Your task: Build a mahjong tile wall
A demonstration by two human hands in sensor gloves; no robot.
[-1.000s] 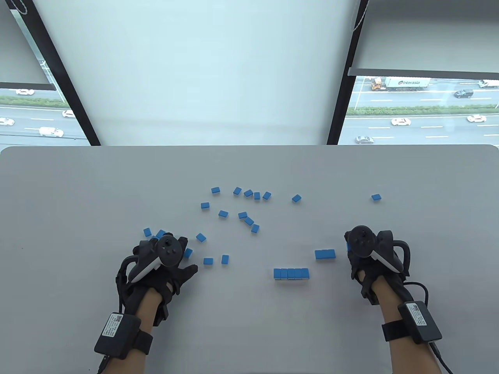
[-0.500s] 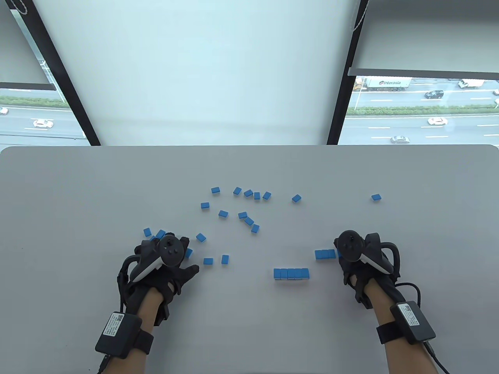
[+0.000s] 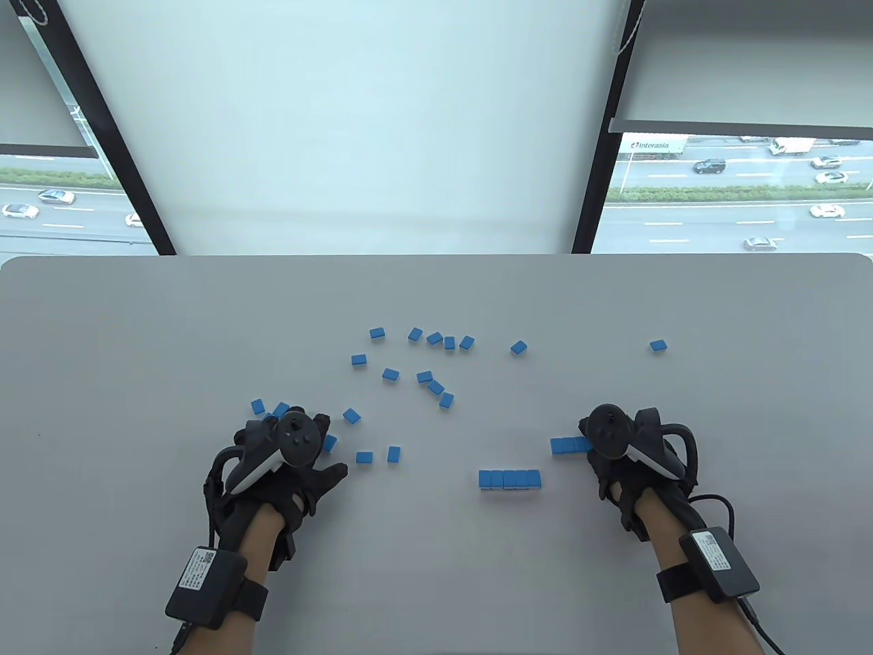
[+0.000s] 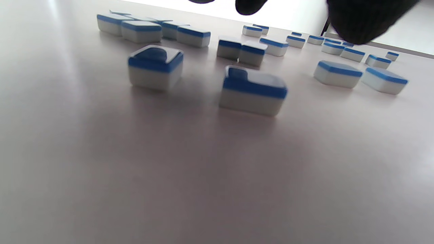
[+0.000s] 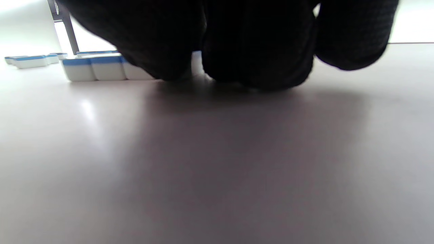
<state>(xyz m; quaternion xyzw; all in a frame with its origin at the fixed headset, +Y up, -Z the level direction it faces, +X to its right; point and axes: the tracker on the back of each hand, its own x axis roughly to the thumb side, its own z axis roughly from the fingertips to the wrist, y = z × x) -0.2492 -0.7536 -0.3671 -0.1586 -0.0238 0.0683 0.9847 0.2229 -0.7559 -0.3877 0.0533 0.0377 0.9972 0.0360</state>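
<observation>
Grey desk (image 3: 136,327) below windows (image 3: 736,191); loose blue-backed white mahjong tiles (image 3: 424,376) mid-desk, five-tile row (image 3: 509,479) near front edge. Left hand (image 3: 286,464) flat, spread. Right hand (image 3: 624,454) fingertips (image 5: 257,64) against short tile row (image 3: 566,445); grip indiscernible.

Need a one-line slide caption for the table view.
Right hand at the short tile row; left hand among loose tiles.

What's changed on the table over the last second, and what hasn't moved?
The right hand slid left, bringing a tile it was moving up against the right end of the short row; its fingers now hide that end. The left hand stayed put among the loose tiles. The five-tile row and the lone tile did not move.
</observation>
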